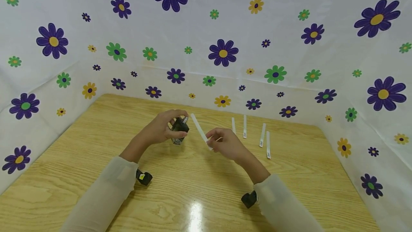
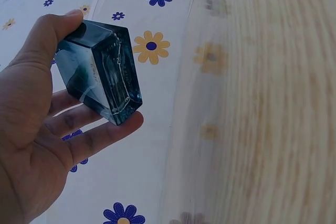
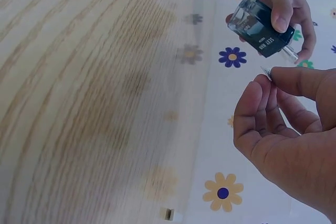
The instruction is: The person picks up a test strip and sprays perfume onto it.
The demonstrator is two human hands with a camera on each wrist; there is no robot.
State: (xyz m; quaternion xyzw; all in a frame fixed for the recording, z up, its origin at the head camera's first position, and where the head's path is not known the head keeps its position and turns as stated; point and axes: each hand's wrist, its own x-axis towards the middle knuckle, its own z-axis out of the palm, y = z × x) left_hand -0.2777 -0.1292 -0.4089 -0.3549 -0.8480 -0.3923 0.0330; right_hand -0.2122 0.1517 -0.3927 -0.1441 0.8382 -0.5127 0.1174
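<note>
My left hand [image 1: 157,129] grips a dark blue glass perfume bottle [image 1: 180,127], thumb on one side and fingers on the other. In the right wrist view the bottle [image 3: 257,27] is tilted, its silver spray nozzle [image 3: 289,53] toward my right hand and a fingertip beside the nozzle. The left wrist view shows the bottle's thick glass base [image 2: 122,77]. My right hand [image 1: 227,145] pinches a white paper strip [image 1: 199,127] near its lower end, between thumb and fingers. The strip's upper end slants toward the bottle, a small gap from the nozzle.
Several more white paper strips lie right of my right hand on the wooden table [image 1: 180,189], among them a strip [image 1: 245,126] and a strip [image 1: 268,145] with small print at the near end. A white flowered cloth [image 1: 193,28] walls the back and sides.
</note>
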